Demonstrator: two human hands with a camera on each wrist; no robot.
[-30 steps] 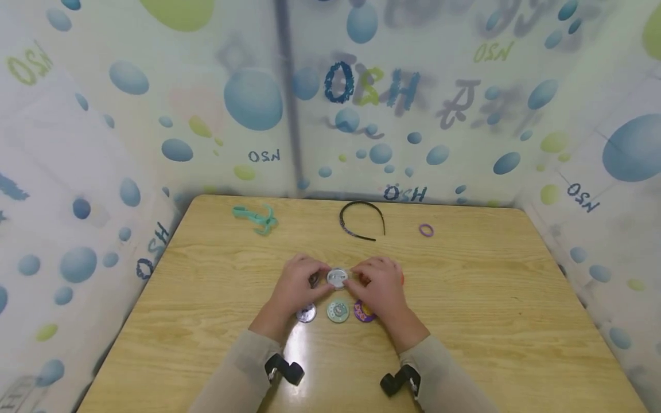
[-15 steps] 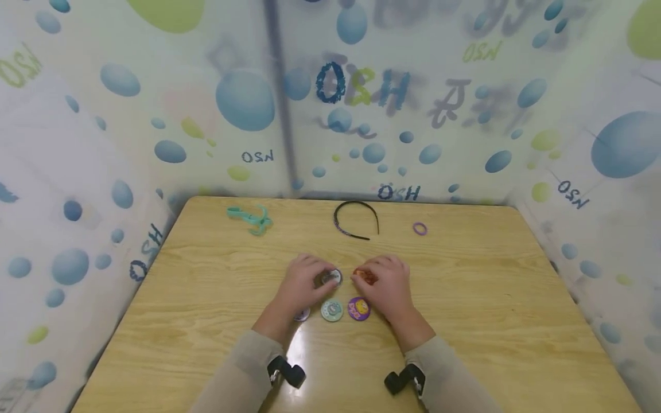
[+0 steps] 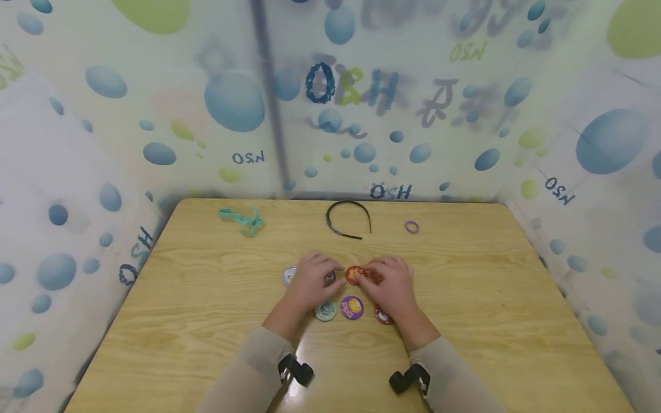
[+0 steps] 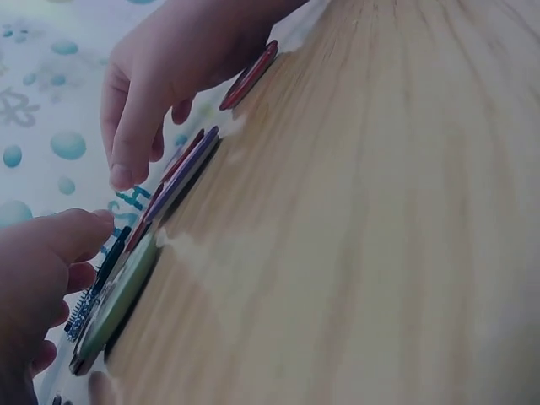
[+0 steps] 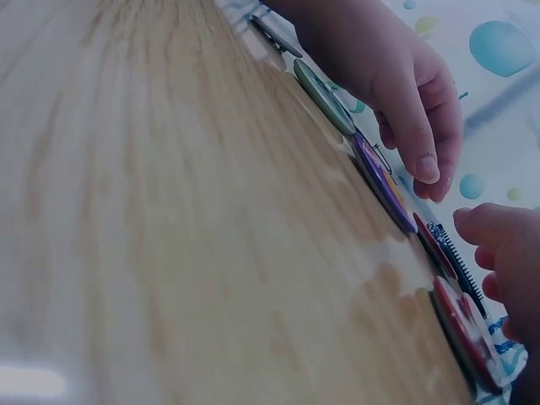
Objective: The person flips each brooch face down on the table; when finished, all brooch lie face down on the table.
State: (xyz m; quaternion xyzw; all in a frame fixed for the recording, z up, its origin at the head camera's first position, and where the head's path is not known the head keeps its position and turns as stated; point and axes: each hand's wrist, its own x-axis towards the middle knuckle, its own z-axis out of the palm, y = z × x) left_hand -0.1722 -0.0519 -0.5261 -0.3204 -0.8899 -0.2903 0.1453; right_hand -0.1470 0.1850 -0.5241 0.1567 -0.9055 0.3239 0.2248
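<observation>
Round pin badges lie in two rows on the table between my hands. My left hand [image 3: 312, 281] hovers with fingers loosely bent over a dark badge [image 3: 329, 278], partly hidden beneath it. A silver badge [image 3: 290, 276] shows at its left side. My right hand [image 3: 390, 284] has its thumb and forefinger at the right edge of a red badge [image 3: 353, 275], and its palm covers another orange-red one. In the left wrist view, the thumb tip stands just above the badges. The front row shows a green badge [image 3: 325, 311], a purple badge [image 3: 352, 307] and a red-and-white badge [image 3: 383, 315].
Along the back of the wooden table [image 3: 480, 321] lie a teal claw-shaped clip [image 3: 242, 220], a black headband [image 3: 328, 218] and a purple ring-shaped band [image 3: 411, 227]. Patterned white walls [image 3: 423, 172] enclose the table's back and sides.
Both hands have shifted right along the badges. The silver badge, earlier between both hands' fingertips, now lies left of the left hand; the red badge shows by the right fingertips. The view has turned slightly right.
</observation>
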